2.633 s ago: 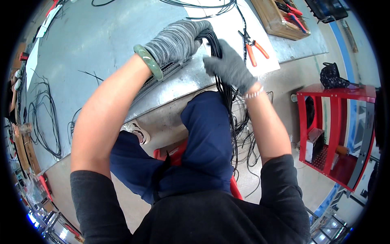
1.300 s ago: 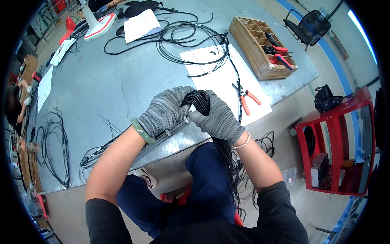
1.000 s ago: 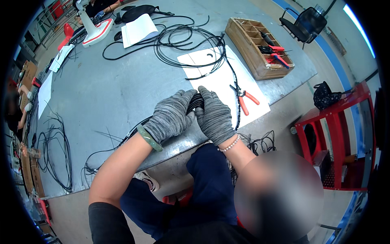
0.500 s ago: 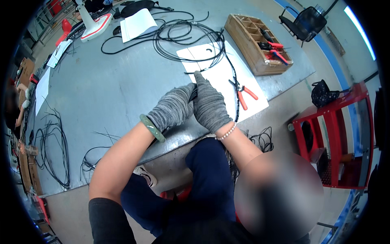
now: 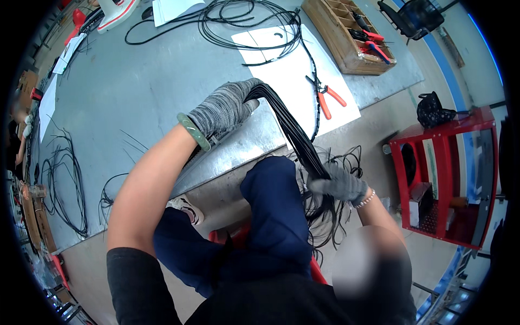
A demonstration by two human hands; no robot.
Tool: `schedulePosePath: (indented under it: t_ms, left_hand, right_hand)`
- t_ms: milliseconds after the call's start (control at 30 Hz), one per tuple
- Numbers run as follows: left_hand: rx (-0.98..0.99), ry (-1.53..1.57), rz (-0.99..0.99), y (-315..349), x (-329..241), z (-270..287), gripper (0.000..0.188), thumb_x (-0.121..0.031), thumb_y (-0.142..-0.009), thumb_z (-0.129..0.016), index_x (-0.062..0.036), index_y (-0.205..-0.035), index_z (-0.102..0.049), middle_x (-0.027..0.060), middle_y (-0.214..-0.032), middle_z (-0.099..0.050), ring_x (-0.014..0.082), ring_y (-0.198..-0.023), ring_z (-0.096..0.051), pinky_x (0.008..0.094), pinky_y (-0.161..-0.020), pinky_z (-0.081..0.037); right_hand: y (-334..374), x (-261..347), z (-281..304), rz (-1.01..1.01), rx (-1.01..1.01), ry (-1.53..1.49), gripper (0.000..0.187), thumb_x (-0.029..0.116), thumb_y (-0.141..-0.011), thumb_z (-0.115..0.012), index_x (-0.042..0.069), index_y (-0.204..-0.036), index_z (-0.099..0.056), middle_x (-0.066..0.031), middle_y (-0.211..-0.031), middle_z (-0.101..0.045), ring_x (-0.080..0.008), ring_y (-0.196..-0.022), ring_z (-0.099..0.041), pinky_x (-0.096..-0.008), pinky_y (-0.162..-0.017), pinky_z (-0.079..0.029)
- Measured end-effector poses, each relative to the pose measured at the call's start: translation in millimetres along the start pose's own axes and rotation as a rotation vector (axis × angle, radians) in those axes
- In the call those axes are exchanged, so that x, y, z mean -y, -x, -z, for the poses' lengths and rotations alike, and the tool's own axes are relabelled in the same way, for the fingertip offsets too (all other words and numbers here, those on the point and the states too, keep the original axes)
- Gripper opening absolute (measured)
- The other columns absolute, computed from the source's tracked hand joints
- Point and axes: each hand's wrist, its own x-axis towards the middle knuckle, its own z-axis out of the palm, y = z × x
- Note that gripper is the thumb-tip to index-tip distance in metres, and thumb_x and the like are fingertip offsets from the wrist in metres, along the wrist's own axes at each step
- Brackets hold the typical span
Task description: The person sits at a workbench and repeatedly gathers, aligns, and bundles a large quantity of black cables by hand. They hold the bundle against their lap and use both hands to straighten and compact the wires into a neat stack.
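Observation:
A thick bundle of black cables [image 5: 290, 127] arches from the table edge down to the right of my knee. Near its upper end, my left hand [image 5: 225, 108], in a grey knitted glove, is closed around it. Lower down, beside my right thigh, my right hand [image 5: 344, 185] in a matching glove is wrapped on the same bundle; slight blur softens its fingers. Loose cable ends hang below it. Right of the bundle, red-handled pliers [image 5: 330, 98] lie with jaws apart on white paper [image 5: 344, 115]. A black cable with wrapped bands runs beside them.
At the table's far right stands a wooden compartment box [image 5: 338, 51] holding several hand tools. Coiled black cable lies on the grey table [image 5: 135, 76], with more thin cables [image 5: 84, 195] at its left. A red cart [image 5: 449, 130] and a black chair [image 5: 420, 19] stand right.
My hands, together over the table before, are now apart. The right hand has moved down and right along the bundle, which now shows stretched between them. The view has shifted slightly.

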Motion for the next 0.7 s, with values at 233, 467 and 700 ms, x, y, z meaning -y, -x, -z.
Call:
schedulePosePath:
  t_ms: [233,467,700]
  left_hand:
    - [0.084,0.189,-0.054,-2.9,-3.2,-10.7,0.030,-0.019,-0.091,-0.057,-0.0038,-0.117,-0.057,0.0187,-0.103,-0.065,0.0304,-0.100,-0.062,0.0377,-0.092,-0.046]
    - [0.025,-0.124,0.172,2.0,2.3,-2.7,0.037,-0.032,-0.092,-0.053,-0.0032,-0.115,-0.057,0.0204,-0.098,-0.066,0.0347,-0.095,-0.062,0.0407,-0.087,-0.048]
    - [-0.053,-0.289,0.219,0.5,1.1,-9.2,0.044,-0.027,-0.090,-0.054,-0.0010,-0.125,-0.051,0.0236,-0.099,-0.064,0.0364,-0.096,-0.062,0.0412,-0.087,-0.049]
  right_hand:
    - [-47.7,-39.6,-72.2,0.412,0.927,-0.979,0.036,0.028,-0.081,-0.072,-0.002,-0.093,-0.054,-0.0061,-0.061,-0.057,-0.0187,-0.056,-0.063,-0.0327,-0.056,-0.055]
    - [-75.5,23.3,-71.7,0.312,-0.008,-0.685,0.028,0.026,-0.087,-0.065,0.004,-0.097,-0.051,-0.0025,-0.060,-0.052,-0.0134,-0.049,-0.054,-0.0308,-0.045,-0.048]
    - [-111.1,6.2,-86.5,0.458,-0.702,-0.028,0.043,0.034,-0.083,-0.069,-0.003,-0.096,-0.052,-0.0111,-0.065,-0.054,-0.0208,-0.056,-0.058,-0.0333,-0.054,-0.048]
